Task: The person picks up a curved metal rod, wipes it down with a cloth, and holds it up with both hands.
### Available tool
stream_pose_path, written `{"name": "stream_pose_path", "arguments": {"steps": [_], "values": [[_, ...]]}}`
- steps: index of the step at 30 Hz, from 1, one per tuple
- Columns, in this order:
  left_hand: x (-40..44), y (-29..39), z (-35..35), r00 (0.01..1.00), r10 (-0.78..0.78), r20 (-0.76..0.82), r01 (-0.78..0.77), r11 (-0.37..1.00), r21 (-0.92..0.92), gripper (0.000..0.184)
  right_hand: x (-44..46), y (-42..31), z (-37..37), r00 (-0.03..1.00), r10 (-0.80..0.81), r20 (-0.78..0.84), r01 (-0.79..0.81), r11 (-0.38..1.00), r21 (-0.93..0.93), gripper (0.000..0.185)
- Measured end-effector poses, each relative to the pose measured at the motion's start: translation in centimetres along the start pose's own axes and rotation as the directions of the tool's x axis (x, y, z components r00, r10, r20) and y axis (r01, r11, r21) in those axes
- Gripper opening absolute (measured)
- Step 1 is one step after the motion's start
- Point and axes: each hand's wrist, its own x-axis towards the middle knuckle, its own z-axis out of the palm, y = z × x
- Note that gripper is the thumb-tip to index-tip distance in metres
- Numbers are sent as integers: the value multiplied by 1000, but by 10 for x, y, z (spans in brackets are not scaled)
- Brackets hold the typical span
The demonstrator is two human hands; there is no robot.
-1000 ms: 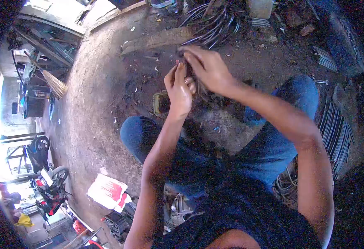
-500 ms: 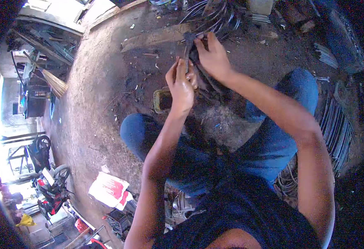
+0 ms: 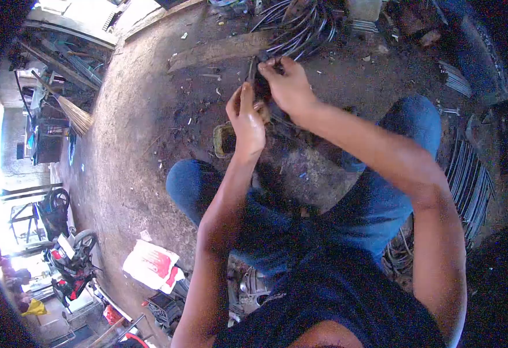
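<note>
My left hand (image 3: 249, 123) is closed around a thin rod-like piece (image 3: 251, 68), whose end sticks up past the fingertips. Just to its right, my right hand (image 3: 290, 90) has its fingers pinched together at something dark beside the rod's upper end. What that dark thing is, I cannot make out. Below the left wrist, a small yellowish rectangular container (image 3: 218, 141) sits on the ground, partly behind the hand. Dark shapes under the hands are too dim to name.
A flat wooden plank (image 3: 219, 51) lies beyond the hands, against a bundle of bent dark rods (image 3: 306, 29). More rods (image 3: 468, 185) lie at the right. A red-and-white sack (image 3: 151, 265), a broom (image 3: 75, 115) and a motorcycle (image 3: 71, 264) are at the left.
My right hand has come slightly down and left, closer to the left hand. The left hand has shifted a little left, and the rod's end shows more plainly.
</note>
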Motion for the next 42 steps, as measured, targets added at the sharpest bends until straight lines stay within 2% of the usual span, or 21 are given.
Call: {"name": "stream_pose_path", "arguments": {"steps": [1, 2, 5, 8, 10, 11, 12, 13, 16, 18, 20, 21, 26, 29, 30, 32, 33, 36, 38, 41, 42], "values": [[-2, 5, 0, 995, -33, 92, 34, 999, -10, 22, 8, -5, -5, 991, 130, 19, -132, 985, 113, 22], [-6, 4, 8, 998, -31, 45, 35, 996, -84, 26, 20, -5, -8, 966, 251, 54, -257, 941, 219, 16], [-10, -4, 11, 993, 0, 120, 8, 997, -72, 26, 29, 21, 2, 975, 220, -34, -211, 962, 174, 16], [-14, 0, 14, 998, -48, -32, 45, 995, -92, 27, 6, -4, 1, 976, 173, -130, -151, 975, 163, 15], [-13, 7, 5, 989, 3, 150, -10, 999, 41, 27, 28, -4, -9, 917, 392, 70, -392, 860, 326, 12], [-12, 6, 5, 990, 11, 143, -17, 999, 41, 27, 61, 59, -3, 990, 94, 109, -113, 976, 184, 11], [-13, 7, 6, 990, 12, 143, -18, 999, 41, 27, 93, 120, 3, 967, -213, 138, 203, 976, 78, 10], [-14, 7, 8, 993, 18, 115, -23, 999, 38, 28, 80, 75, -3, 989, 89, 117, -107, 981, 159, 10], [-11, 0, 6, 993, 104, 55, -108, 992, 64, 29, 103, 101, -4, 970, 143, 196, -143, 990, -10, 12], [-9, 6, 2, 983, 184, 25, -185, 978, 98, 29, 78, 41, -11, 870, 493, -19, -434, 785, 442, 16], [-10, 35, -11, 996, 71, 51, -66, 995, -79, 26, 94, 62, -20, 830, 554, -67, -447, 732, 513, 16], [-1, 38, -17, 991, 134, -10, -133, 974, -181, 28, 105, 76, -26, 828, 554, -91, -435, 735, 521, 16], [7, 65, -41, 993, 115, -14, -115, 964, -240, 29, 156, 129, -49, 901, 383, -201, -285, 875, 391, 17], [4, 71, -38, 993, 116, 7, -110, 956, -273, 28, 235, 225, -61, 961, -132, -241, 109, 988, -106, 18], [2, 73, -33, 994, 107, 5, -104, 977, -186, 28, 199, 158, -59, 976, 82, -202, -58, 991, 119, 20], [2, 69, -31, 995, 104, -9, -104, 989, -107, 27, 112, 0, -52, 863, 497, -95, -373, 752, 543, 24], [5, 63, -33, 995, 96, 5, -95, 993, -74, 28, 130, 35, -46, 990, 133, -51, -109, 940, 323, 22], [9, 56, -30, 996, 87, 21, -86, 994, -68, 31, 65, -39, -25, 980, -68, 189, 20, 969, 244, 28], [8, 53, -27, 998, 49, 48, -53, 996, 78, 30, 54, -51, -20, 907, -219, 359, 227, 974, 23, 28], [6, 40, -21, 997, 47, 59, -52, 996, 77, 21, 48, -47, -11, 816, -253, 519, 296, 955, 2, 27], [5, 38, -17, 996, 51, 67, -54, 997, 51, 21, 47, -32, -7, 817, -391, 424, 507, 838, -203, 27]]}}
